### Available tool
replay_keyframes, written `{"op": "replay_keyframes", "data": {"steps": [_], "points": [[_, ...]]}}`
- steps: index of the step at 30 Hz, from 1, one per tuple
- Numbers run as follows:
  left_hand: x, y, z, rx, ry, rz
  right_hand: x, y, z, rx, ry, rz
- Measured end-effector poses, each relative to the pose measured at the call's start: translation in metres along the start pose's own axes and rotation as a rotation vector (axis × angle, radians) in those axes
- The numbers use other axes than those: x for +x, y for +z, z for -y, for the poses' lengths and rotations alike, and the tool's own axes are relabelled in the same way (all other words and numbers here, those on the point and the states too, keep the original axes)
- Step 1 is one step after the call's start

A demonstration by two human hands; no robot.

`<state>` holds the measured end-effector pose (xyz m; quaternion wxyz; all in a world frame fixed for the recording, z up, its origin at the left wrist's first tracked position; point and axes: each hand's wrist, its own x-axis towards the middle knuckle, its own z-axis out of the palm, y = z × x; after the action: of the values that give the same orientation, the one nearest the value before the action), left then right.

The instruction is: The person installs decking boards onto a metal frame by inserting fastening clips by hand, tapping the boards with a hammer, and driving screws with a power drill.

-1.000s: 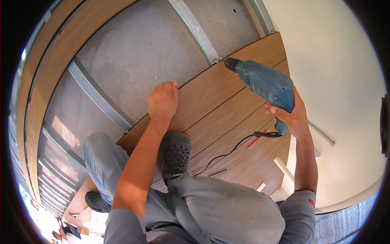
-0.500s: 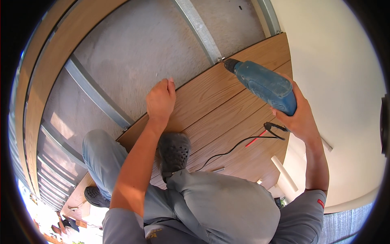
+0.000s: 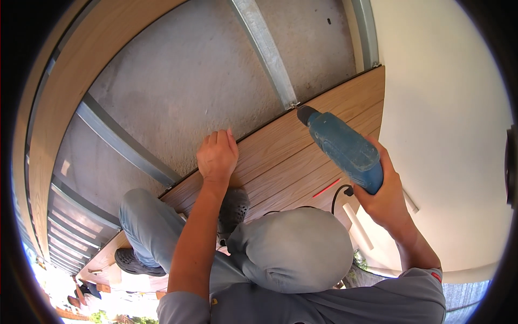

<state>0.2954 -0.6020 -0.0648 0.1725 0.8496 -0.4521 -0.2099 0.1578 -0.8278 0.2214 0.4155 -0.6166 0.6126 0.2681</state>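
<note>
The person wears a shirt (image 3: 259,309) of grey cloth, which looks darker on the chest than on the sleeves. The left sleeve (image 3: 184,308) and the right sleeve (image 3: 407,291) are both short, and the right one carries a small red label (image 3: 436,277) near its hem. On the chest there is a yellow mark (image 3: 214,301) (too small to tell its form). The trousers (image 3: 294,248) are of a paler, slightly bluish grey. One shoe (image 3: 234,206) is dark and has small round holes; the other shoe (image 3: 135,262) is also dark.
</note>
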Motion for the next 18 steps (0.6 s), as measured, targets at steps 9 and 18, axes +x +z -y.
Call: {"op": "replay_keyframes", "data": {"steps": [9,18], "points": [[0.002,-0.003,-0.001,-0.025,0.007,0.029,0.004,-0.002,0.008,-0.084,-0.062,-0.022],[0.000,-0.003,0.000,0.005,0.012,0.046,0.001,0.012,0.015,0.014,-0.030,-0.054]]}}
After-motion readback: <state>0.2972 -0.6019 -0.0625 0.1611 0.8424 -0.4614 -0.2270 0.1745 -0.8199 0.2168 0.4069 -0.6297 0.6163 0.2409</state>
